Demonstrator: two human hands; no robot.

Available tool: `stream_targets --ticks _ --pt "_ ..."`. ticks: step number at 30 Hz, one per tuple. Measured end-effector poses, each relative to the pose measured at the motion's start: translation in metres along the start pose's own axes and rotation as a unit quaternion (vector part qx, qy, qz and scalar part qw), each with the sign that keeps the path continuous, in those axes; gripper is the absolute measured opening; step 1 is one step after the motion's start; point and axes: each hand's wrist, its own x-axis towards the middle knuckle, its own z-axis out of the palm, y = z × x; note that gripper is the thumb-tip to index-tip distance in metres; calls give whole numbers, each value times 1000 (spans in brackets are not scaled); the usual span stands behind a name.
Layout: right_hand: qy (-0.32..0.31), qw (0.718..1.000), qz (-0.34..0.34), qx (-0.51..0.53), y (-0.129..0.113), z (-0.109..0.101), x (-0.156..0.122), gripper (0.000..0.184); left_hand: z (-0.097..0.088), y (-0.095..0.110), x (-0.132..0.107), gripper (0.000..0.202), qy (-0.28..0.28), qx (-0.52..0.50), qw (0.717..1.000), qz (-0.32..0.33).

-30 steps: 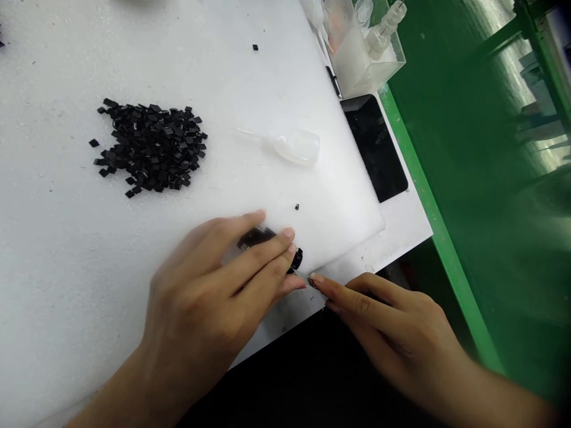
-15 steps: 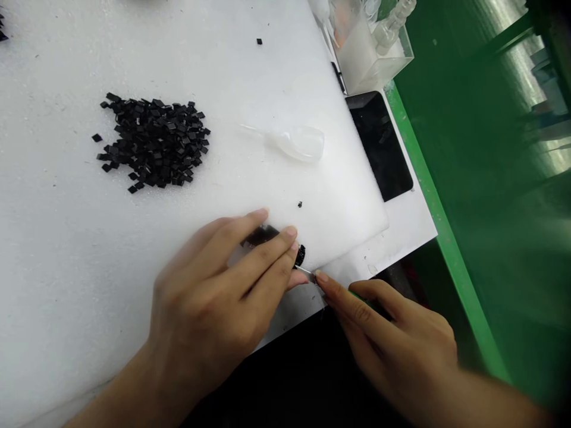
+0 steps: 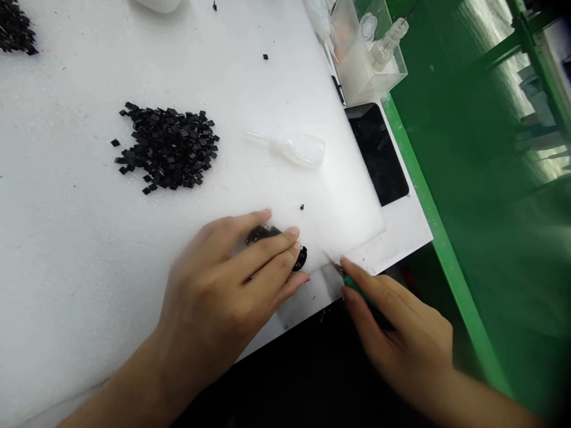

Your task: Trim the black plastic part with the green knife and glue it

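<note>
Left hand point(image 3: 218, 279) lies spread, fingers pressing a black ribbed part point(image 3: 300, 259) onto the white foam sheet point(image 3: 80, 238), apparently to steady it; right hand point(image 3: 397, 333) pinches a green-handled tool point(image 3: 359, 291) just beside it; beyond lie black square chips point(image 3: 167, 148), a plastic dropper point(image 3: 298, 148), an acrylic box point(image 3: 366, 59)

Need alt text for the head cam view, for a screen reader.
The left hand presses a black part at the edge of a white foam sheet, while the right hand holds a green-handled tool beside it. A pile of small black squares and a plastic pipette lie on the foam.
</note>
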Motion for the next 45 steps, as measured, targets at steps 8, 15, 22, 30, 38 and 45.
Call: stream_targets --ticks 8,15,22,30,38,45 --pt "76 993 86 -33 9 -12 64 39 2 5 3 17 2 -29 998 -52" --pt "131 980 -30 -147 10 14 124 33 4 7 2 21 4 -88 993 -81" --pt "211 967 -68 -126 2 20 107 31 3 4 -6 30 -3 -134 987 -89" --pt "17 984 -167 -52 -10 17 104 17 -1 8 -5 32 103 -60 986 -120" --pt "29 989 -144 -24 -2 15 105 10 -1 8 -8 43 66 20 992 -104" --pt "37 988 -142 48 9 16 104 12 2 7 -12 38 26 -6 995 -94"
